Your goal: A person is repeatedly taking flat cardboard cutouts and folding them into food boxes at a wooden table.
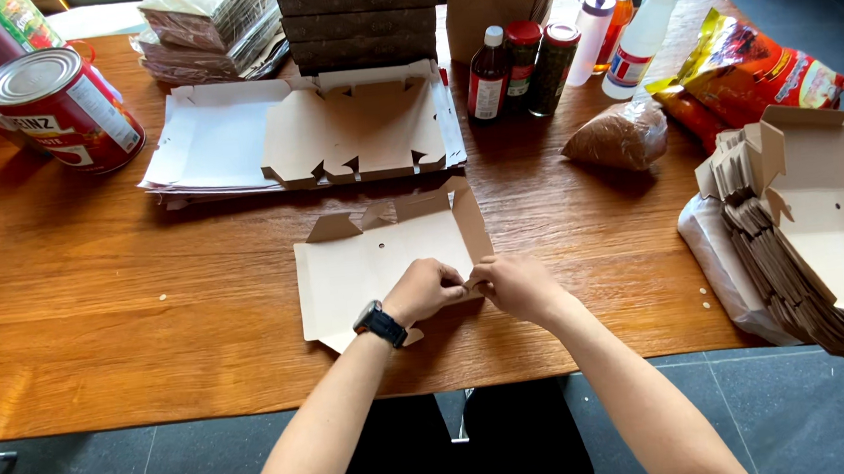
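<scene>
wooden table (98, 323), near edge centre: flat cardboard box blank (369, 266), long axis along that edge, far and right flaps upright. left hand (424, 289) and right hand (514, 286) pinch its near-right corner tab, fingers apparently closed. risk: uneven pull tears or creases the tab.

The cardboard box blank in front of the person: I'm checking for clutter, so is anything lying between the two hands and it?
Nothing visible. The left hand and right hand already pinch the near right corner of the box blank, with only bare table around it.
</scene>
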